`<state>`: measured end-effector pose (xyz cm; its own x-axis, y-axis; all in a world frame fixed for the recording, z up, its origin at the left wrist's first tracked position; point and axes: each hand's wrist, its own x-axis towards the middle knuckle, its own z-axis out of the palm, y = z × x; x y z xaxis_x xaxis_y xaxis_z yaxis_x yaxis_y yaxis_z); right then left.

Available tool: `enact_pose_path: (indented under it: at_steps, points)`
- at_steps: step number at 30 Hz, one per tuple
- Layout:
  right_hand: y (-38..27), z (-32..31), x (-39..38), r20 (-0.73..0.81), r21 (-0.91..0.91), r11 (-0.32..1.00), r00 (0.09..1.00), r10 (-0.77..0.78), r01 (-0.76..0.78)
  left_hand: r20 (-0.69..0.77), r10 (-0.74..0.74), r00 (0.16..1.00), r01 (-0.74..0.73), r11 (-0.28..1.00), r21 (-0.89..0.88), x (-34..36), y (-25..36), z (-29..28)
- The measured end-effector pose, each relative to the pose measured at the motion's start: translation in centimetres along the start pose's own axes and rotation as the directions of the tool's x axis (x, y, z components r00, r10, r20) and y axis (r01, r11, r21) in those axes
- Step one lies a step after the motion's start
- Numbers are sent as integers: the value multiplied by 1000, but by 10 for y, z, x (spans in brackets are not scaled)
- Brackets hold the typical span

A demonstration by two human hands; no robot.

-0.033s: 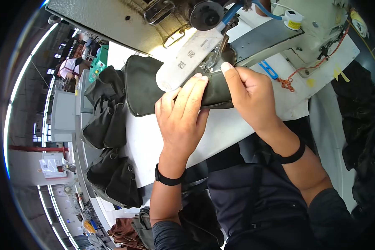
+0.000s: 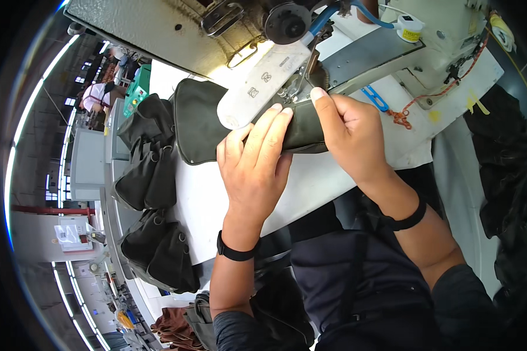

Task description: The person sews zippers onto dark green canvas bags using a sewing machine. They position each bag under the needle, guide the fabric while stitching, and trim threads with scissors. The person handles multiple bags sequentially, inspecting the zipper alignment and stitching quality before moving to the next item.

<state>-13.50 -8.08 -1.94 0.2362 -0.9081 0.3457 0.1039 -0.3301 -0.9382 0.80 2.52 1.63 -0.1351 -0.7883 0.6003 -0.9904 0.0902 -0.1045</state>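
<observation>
The left hand's fingers [image 2: 264, 136] lie stretched and nearly flat on top of a dark green leather piece [image 2: 197, 126], pressing rather than grasping, with the thumb at its near edge. The right hand [image 2: 357, 134] is curled, and its thumb and folded fingers appear closed on the piece's right end; the undersides are hidden, so I cannot tell how firm that hold is. The piece lies directly under the left fingers and reaches out to their left, its long axis running roughly side to side across the person's front. The right thumb points away from the body, its tip just beside a toothed wheel [image 2: 318, 78]; the left fingertips stop just short of the small metal parts [image 2: 293, 92] of the machine. A white, round-ended arm [image 2: 263, 88] slants over the piece, left of those parts. Farther out, right of the wheel, a blue tool [image 2: 376, 99] rests on the white tabletop [image 2: 208, 216]. Along the left side, dark bags [image 2: 146, 178] are heaped.
</observation>
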Motion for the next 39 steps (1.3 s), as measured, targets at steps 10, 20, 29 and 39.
enact_pose_path:
  at_steps: [10,20,29,39]
  points:
    - [-9,1,11,16,119,992,1000,25,-26,-16,-31,999,30,997,-65,4,-2,0]
    - [-4,-2,14,-62,-305,933,973,-221,192,-25,-57,998,55,995,-87,6,0,-2]
    - [-23,-31,43,48,-626,758,979,-197,183,-30,-62,998,59,993,-100,6,1,-1]
    - [-33,-34,35,408,163,936,885,225,-313,-154,-33,988,36,999,15,-4,8,13]
